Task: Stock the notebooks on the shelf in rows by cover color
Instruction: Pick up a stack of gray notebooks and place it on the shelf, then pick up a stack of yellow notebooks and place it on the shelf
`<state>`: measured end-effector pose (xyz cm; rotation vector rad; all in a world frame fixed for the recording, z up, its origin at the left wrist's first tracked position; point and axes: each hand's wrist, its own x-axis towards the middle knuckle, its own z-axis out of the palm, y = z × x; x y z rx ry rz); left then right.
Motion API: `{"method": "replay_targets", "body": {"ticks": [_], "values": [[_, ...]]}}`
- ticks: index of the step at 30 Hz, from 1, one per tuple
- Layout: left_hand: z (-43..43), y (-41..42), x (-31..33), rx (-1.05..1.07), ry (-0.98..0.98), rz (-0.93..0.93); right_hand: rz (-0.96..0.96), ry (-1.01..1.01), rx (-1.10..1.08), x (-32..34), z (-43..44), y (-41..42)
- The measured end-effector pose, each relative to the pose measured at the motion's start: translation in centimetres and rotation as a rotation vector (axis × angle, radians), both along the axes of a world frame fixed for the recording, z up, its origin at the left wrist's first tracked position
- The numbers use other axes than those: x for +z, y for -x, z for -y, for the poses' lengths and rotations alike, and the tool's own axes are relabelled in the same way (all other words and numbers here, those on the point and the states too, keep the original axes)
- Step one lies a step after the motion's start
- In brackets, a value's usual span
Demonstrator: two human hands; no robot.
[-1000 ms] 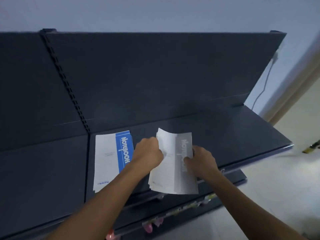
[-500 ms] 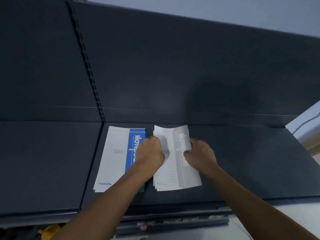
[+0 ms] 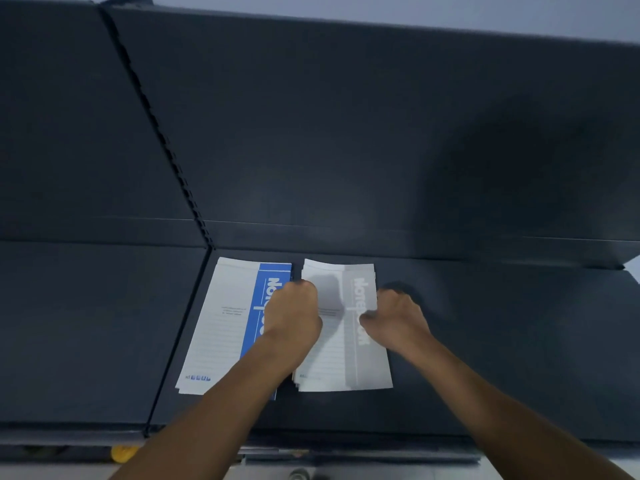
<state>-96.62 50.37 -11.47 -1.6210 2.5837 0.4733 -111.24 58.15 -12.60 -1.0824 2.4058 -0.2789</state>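
A stack of grey-banded notebooks (image 3: 332,362) lies flat on the dark shelf (image 3: 502,341), its far end close to the shelf's back edge and its near end well short of the front edge. Just to its left, apart by a narrow gap, lie the blue-banded notebooks (image 3: 221,323), at the left end of this shelf section beside the seam. The left hand (image 3: 294,313) is curled over the grey stack's left edge, knuckles up, and covers part of the blue band. The right hand (image 3: 394,317) grips the stack's right edge, with its thumb on the cover. A slotted upright (image 3: 162,140) runs up the back panel (image 3: 311,133).
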Motion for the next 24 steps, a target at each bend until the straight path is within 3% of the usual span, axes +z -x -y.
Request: {"method": "replay_targets", "body": {"ticks": [7, 11, 16, 24], "values": [[-0.4, -0.6, 0.4, 0.036, -0.048, -0.025, 0.041, -0.103, 0.080, 1.0, -0.3, 0.5], [-0.8, -0.9, 0.5, 0.037, 0.021, -0.032, -0.100, -0.159, 0.172, 1.9, -0.6, 0.0], [0.1, -3.3, 1.9, 0.109, 0.111, -0.153, -0.363, 0.011, 0.307, 3.4, 0.9, -2.0], [1.6, -16.7, 5.4, 0.334, 0.150, -0.127, -0.214, 0.241, 0.699, 4.5, 7.4, -13.4]]}}
